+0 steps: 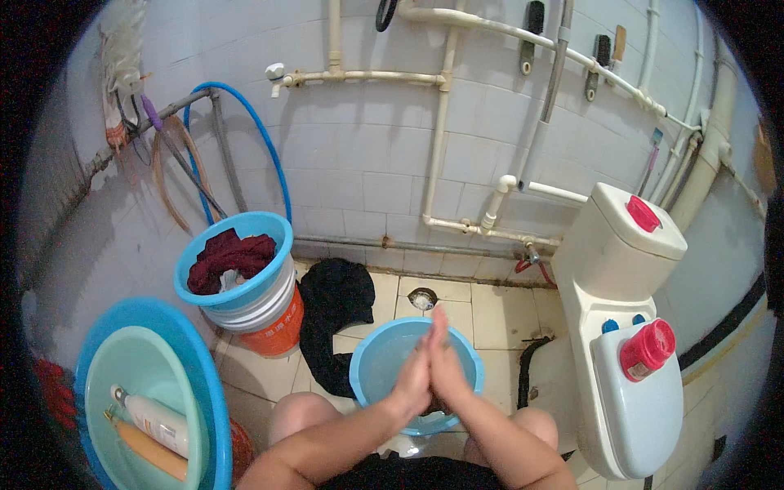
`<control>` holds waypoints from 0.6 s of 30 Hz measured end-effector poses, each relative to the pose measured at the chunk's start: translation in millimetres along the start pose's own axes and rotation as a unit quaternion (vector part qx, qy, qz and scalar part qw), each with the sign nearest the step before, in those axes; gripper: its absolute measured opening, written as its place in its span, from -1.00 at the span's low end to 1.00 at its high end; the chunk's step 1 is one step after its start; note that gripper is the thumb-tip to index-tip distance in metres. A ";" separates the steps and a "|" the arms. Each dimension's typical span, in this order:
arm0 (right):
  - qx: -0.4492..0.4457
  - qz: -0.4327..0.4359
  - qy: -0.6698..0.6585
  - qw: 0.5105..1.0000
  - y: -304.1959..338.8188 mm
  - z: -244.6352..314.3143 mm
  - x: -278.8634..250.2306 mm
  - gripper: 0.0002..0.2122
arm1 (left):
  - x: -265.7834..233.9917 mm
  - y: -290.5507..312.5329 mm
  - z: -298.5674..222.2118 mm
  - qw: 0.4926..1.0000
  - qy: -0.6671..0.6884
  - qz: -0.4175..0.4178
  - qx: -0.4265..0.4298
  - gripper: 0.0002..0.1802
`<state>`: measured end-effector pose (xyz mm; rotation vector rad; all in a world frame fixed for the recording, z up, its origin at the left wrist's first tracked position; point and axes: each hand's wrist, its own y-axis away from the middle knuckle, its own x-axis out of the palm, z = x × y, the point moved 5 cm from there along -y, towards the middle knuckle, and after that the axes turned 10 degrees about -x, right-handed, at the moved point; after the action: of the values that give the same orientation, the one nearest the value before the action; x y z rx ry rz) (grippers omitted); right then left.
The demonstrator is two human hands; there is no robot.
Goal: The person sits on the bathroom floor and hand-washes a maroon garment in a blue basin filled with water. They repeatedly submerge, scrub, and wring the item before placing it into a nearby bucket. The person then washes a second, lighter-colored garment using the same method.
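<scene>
My left hand [414, 378] and my right hand [445, 364] are pressed palm to palm above a light blue basin [363, 367]. The fingers of both stretch out straight, pointing away from me. Nothing shows between the palms, though their inner faces are hidden. Water seems to fill the basin, which stands on the tiled floor between my knees. Something dark [435, 405] lies in its near part, mostly covered by my wrists. A bunched black cloth [331, 327] lies on the floor just left of the basin.
Dark red cloth [231, 261] fills a blue basin [282, 237] atop a bucket [282, 322]. At lower left, nested basins [98, 367] hold a white bottle [155, 420]. A red jar [648, 349] stands on the toilet lid [641, 425] at right. A floor drain [422, 298] lies beyond.
</scene>
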<state>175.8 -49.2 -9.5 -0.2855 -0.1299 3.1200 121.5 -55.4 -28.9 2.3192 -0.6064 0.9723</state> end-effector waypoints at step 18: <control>-0.140 -0.117 0.082 0.980 -36.3 -25.1 -34.5 -0.29 | 19.9 10.2 12.3 0.996 -0.033 -0.011 0.079 -0.37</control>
<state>214.3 -11.4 -24.9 -0.4892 -0.5603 2.8253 134.3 -74.6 -18.1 2.5000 -0.5461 0.9682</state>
